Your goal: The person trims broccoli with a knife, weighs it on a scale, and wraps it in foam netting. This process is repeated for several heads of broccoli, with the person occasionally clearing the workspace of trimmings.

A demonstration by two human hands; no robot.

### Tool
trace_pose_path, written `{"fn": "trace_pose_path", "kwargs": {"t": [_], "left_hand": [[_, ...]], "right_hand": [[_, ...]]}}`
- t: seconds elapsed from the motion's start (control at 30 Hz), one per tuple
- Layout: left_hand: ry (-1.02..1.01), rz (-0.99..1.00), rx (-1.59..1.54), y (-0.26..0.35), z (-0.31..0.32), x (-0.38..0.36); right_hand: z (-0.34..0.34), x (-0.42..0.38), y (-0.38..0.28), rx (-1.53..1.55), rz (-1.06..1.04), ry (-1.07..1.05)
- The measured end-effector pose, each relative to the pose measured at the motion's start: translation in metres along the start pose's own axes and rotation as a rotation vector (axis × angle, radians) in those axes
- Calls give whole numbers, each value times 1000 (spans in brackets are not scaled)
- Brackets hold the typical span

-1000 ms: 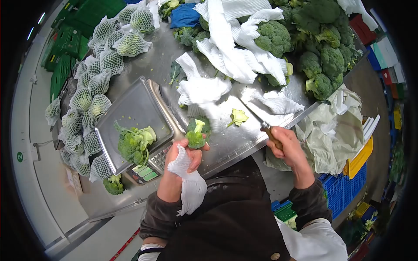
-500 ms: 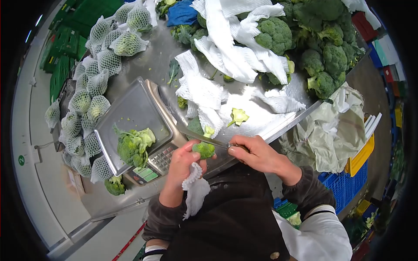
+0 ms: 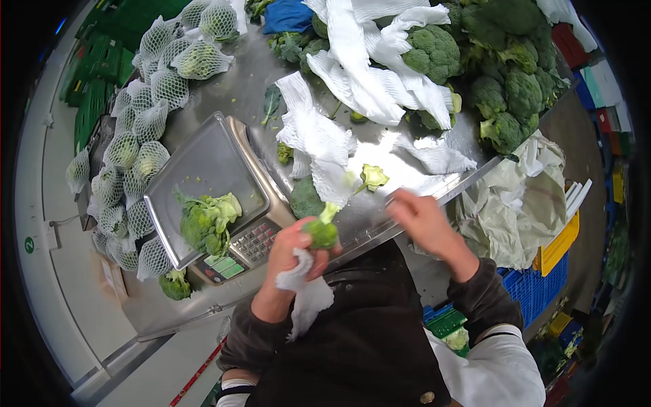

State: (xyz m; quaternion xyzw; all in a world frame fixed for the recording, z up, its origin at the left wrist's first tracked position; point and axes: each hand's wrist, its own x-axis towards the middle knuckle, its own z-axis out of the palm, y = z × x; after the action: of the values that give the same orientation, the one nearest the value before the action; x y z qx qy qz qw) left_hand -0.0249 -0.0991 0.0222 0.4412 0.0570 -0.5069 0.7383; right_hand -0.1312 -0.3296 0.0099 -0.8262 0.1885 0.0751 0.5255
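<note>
My left hand [image 3: 290, 254] is closed around a small broccoli piece [image 3: 321, 234] with its pale stalk pointing up. A white net sleeve [image 3: 310, 297] hangs from the same hand. To the right, my right hand [image 3: 420, 220] is raised near the steel table's front edge, smeared by motion; its fingers and any knife in them cannot be made out. A cut stalk piece [image 3: 373, 177] lies on the table beyond the hands. Left of my left hand, broccoli florets [image 3: 210, 220] rest on the scale's pan [image 3: 220, 159].
Netted broccoli heads [image 3: 139, 146] are piled at the left of the steel table [image 3: 217, 102]. White net sleeves [image 3: 315, 132] lie in the middle. Bare broccoli heads [image 3: 505, 88] are heaped at the right, above a crumpled plastic bag [image 3: 512, 210] and a blue crate [image 3: 539, 288].
My right hand has moved right, away from the broccoli piece, and the knife blade no longer shows. My left hand still holds the piece and the net sleeve in about the same place.
</note>
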Motion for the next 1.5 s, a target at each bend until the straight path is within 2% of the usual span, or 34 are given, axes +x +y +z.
{"fn": "trace_pose_path", "kwargs": {"t": [0.03,0.1,0.17,0.23,0.3,0.33,0.37,0.43,0.5,0.57,0.63,0.67,0.7,0.77,0.83,0.9,0.93,1.0,1.03,1.1,1.13,1.2,1.3,1.37,1.4,1.43,1.5], "left_hand": [[-1,2,0,3,-4,-1],[-94,54,-28,11,-15,-7],[-47,59,30,12,-8,-9],[41,64,148,15,1,-8],[32,59,110,16,1,-14],[88,97,174,14,3,-14],[141,134,237,13,3,-14],[168,116,251,12,0,-16],[223,227,322,9,3,-15],[251,251,279,4,-4,-18],[395,268,187,9,-12,-25],[402,254,196,15,-18,-33],[412,257,194,21,-23,-42],[389,393,609,36,-34,-59],[529,553,848,62,-48,-79],[834,655,785,84,-78,-96],[836,656,785,91,-86,-96],[1100,608,1226,110,-96,-88],[1110,608,1223,114,-108,-84],[837,293,1103,112,-141,-73],[723,380,1039,107,-154,-74],[725,406,1137,116,-115,-86],[674,458,1290,121,-98,-91],[472,416,1558,126,-93,-84],[481,457,1590,127,-96,-79],[479,456,1590,128,-97,-75],[470,470,1360,132,-99,-67]], "right_hand": [[-5,6,30,163,104,123],[-16,9,58,98,217,168],[0,12,67,-144,157,139],[10,19,66,-154,156,129],[19,24,56,-383,84,303],[23,24,47,-494,-30,361],[23,25,29,-485,-41,356],[26,25,-20,-182,-448,367],[46,24,-54,158,-513,104],[67,30,-75,46,-638,-7],[82,41,-78,81,-693,17],[89,46,-80,120,-742,40],[93,48,-84,124,-746,31],[100,53,-96,382,-638,-117],[107,65,-103,370,-717,-71],[119,81,-99,576,-542,-70],[125,90,-99,627,-512,-42],[133,105,-98,660,-502,-104],[136,108,-100,692,-491,-168],[136,105,-107,669,-493,-208],[135,102,-108,524,-593,-183],[135,97,-104,315,-694,-133],[139,87,-97,384,-593,-177],[145,82,-99,431,-578,-174],[148,81,-101,479,-567,-169],[149,82,-102,479,-565,-168],[151,88,-103,407,-638,-107]]}}
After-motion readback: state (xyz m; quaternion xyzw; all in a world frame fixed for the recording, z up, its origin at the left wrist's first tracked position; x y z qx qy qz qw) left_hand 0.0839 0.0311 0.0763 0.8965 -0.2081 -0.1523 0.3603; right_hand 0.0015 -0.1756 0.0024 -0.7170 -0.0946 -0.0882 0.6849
